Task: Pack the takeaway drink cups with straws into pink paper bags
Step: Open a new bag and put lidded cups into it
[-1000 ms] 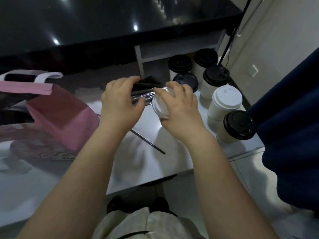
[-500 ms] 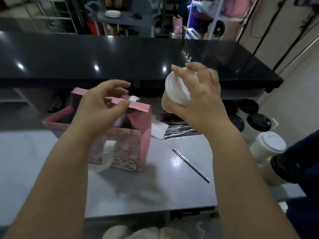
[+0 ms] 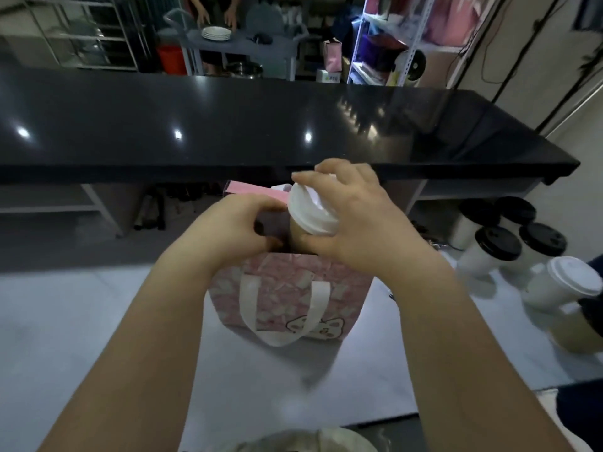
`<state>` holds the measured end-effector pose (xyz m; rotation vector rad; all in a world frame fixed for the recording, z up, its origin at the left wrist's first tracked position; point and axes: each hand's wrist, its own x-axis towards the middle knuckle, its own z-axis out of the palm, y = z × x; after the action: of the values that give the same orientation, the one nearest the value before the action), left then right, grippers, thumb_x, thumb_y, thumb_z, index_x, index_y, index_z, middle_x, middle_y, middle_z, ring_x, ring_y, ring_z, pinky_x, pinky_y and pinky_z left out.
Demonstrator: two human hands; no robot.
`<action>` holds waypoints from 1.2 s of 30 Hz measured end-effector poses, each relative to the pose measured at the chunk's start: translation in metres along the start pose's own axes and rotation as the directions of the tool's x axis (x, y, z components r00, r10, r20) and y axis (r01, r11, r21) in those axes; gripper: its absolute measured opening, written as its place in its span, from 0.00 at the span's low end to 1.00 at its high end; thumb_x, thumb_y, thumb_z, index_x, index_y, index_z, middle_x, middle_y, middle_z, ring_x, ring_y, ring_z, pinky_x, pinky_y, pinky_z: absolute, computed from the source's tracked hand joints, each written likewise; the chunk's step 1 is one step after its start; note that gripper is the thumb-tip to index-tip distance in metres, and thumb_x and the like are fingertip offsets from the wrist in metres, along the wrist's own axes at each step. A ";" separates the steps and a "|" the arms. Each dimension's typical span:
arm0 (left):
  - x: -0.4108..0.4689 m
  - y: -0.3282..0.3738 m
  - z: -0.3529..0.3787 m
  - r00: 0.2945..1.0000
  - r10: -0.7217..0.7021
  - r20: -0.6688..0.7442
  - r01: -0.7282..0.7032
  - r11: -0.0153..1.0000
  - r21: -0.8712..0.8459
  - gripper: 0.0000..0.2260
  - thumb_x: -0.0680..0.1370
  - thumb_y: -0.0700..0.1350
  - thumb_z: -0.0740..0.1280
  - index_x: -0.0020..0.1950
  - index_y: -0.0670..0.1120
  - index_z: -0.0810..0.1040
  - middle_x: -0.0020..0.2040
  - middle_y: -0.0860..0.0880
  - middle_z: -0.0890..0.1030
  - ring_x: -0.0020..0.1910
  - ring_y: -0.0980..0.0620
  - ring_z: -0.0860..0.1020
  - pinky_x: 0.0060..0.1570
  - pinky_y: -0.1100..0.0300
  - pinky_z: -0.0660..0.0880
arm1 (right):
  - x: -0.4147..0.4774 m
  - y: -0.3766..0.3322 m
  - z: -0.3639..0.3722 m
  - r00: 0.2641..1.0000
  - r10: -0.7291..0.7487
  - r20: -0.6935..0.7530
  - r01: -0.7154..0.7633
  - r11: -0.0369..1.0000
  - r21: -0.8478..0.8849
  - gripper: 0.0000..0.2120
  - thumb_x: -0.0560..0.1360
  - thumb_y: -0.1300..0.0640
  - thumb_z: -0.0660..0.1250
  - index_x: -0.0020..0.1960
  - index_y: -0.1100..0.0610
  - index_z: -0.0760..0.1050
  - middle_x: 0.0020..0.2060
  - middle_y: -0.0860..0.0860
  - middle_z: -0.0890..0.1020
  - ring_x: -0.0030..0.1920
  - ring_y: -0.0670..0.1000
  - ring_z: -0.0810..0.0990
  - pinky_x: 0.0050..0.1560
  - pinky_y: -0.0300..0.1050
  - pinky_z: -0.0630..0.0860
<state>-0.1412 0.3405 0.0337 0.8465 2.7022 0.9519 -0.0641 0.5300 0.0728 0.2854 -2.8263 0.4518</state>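
cup: takeaway cup [image 3: 310, 220], white lid, tan body; tilted, bottom end inside the mouth of the bag, lid end above the rim
right hand: right hand [image 3: 354, 223] grips the cup, fingers curled over the lid, thumb on the cup body below the lid
bag: pink paper bag [image 3: 287, 295], upright on the table, mouth open, cartoon print low on the near face, white handle [image 3: 280, 324] hanging down the front
left hand: left hand [image 3: 228, 230] at the bag's left top edge, fingers curled round the rim and holding it
table: white table [image 3: 98, 321], glossy, bag stands about mid-table
other cups: black-lidded cups [image 3: 497, 244] grouped at the right end of the table, well apart from the bag; white-lidded cup [image 3: 569, 283] just in front of them
counter: black counter [image 3: 228, 125] behind the table, higher, light spots reflected
background: stack of plates [image 3: 216, 33] on a grey cart, two hands of another person beside it; metal shelving [image 3: 385, 44] to the right
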 end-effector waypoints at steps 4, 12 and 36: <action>0.006 -0.002 -0.002 0.991 0.099 0.093 -0.108 0.989 0.101 0.35 0.61 0.62 0.71 0.68 0.67 0.68 0.63 0.65 0.74 0.63 0.56 0.73 0.62 0.52 0.74 | 0.000 0.003 0.023 0.994 0.060 0.096 -0.040 0.981 -0.190 0.36 0.67 0.50 0.74 0.72 0.43 0.65 0.67 0.47 0.66 0.65 0.54 0.62 0.65 0.49 0.57; 0.007 -0.014 0.018 0.961 0.154 0.230 -0.242 0.871 0.428 0.60 0.63 0.68 0.74 0.78 0.56 0.35 0.79 0.47 0.36 0.76 0.47 0.30 0.68 0.55 0.29 | -0.008 0.027 0.017 0.976 0.218 -0.018 -0.212 0.921 -0.328 0.35 0.66 0.54 0.76 0.70 0.45 0.67 0.67 0.50 0.67 0.66 0.56 0.61 0.65 0.52 0.55; -0.014 -0.008 0.023 0.947 0.208 0.245 -0.303 0.832 0.466 0.63 0.61 0.71 0.73 0.77 0.53 0.30 0.78 0.43 0.32 0.74 0.43 0.27 0.73 0.45 0.31 | 0.001 0.017 0.075 0.846 0.379 0.375 -0.108 0.811 -0.574 0.27 0.77 0.55 0.60 0.74 0.51 0.57 0.62 0.58 0.68 0.59 0.63 0.70 0.50 0.56 0.72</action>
<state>-0.1254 0.3398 0.0099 1.3444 2.7426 0.1678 -0.0859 0.5214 -0.0006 -0.1257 -3.3280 -0.4502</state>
